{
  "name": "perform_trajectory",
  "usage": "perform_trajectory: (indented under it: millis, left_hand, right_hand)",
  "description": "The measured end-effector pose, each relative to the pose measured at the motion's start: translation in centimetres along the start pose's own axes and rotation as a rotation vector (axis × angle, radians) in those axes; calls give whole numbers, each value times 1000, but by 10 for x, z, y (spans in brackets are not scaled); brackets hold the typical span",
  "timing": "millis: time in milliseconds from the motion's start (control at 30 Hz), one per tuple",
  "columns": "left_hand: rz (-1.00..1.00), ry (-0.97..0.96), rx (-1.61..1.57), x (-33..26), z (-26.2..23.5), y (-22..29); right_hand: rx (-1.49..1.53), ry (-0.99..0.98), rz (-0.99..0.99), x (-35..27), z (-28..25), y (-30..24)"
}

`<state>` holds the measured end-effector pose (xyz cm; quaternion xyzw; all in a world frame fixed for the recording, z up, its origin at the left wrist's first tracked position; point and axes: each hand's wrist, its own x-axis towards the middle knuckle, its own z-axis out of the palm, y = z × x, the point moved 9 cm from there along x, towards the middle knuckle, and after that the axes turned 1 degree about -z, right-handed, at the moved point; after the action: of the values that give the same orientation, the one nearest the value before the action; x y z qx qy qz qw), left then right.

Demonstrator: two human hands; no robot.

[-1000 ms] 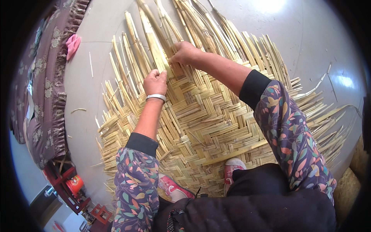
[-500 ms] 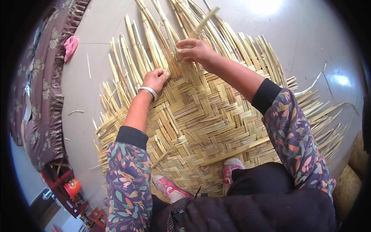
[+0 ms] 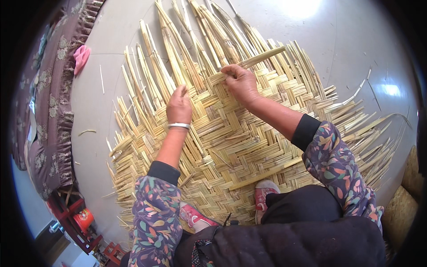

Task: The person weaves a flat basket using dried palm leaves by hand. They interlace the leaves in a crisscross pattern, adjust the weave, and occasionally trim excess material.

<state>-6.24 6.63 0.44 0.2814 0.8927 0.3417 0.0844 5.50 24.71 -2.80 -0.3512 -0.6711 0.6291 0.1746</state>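
A large mat (image 3: pixel 240 138) of split straw-coloured strips, woven in a herringbone pattern, lies on the floor. Loose ends fan out along its far and side edges. My right hand (image 3: pixel 241 84) is closed on a flat strip (image 3: pixel 264 56) that lies slantwise across the far edge of the weave, its free end pointing right. My left hand (image 3: pixel 179 108), with a white bracelet on the wrist, is beside the standing strips (image 3: pixel 171 73) left of the right hand. Its fingers are drawn together; whatever they may hold is hidden.
My feet in red shoes (image 3: pixel 195 217) rest on the near part of the mat. A patterned cloth drape (image 3: pixel 55 102) with a pink cloth (image 3: pixel 81 59) hangs at the left. Red wooden furniture (image 3: pixel 73 220) stands lower left; woven pieces (image 3: pixel 400 216) are at the right edge.
My right hand has come down and nearer, and its strip has swung from upright to lying slantwise over the weave. The left hand has drawn back slightly from the strips.
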Motion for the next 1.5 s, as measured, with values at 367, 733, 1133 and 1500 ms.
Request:
perform_trajectory:
  millis: [367, 733, 1133, 1500]
  left_hand:
    - [400, -3, 705, -33, 4, 25]
    - [429, -105, 747, -37, 11, 25]
    - [323, -400, 317, 22, 67, 105]
    - [25, -229, 155, 37, 59, 87]
  right_hand:
    - [-232, -18, -9, -5, -3, -5]
    - [160, -92, 219, -14, -14, 3]
    - [951, 55, 370, -11, -64, 7]
    - [374, -287, 224, 51, -45, -21]
